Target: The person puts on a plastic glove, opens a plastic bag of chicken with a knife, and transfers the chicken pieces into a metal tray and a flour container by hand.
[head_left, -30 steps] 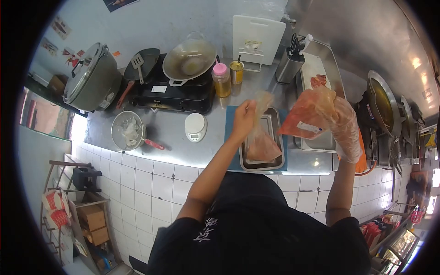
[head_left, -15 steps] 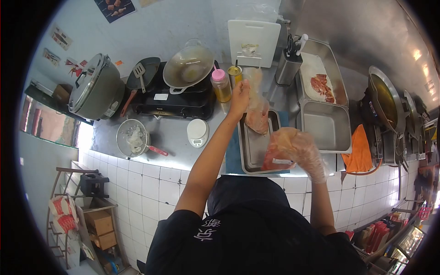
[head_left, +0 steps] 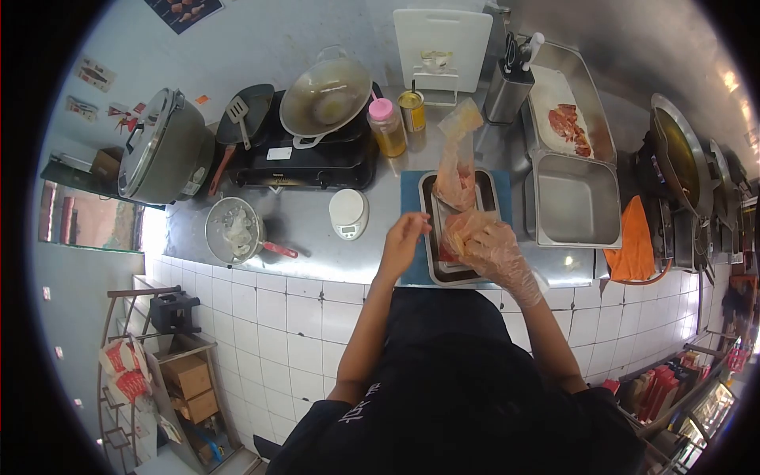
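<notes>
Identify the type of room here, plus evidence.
Likely a commercial kitchen: a wok on a black portable stove, a knife block by the steel food pans, and a plastic-gloved right hand at bagged meat over a metal tray.

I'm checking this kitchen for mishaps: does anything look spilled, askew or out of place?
No obvious spill or damage. Slightly odd: one bag of meat reaches past the far rim of the tray, and only the right hand is gloved.
</notes>
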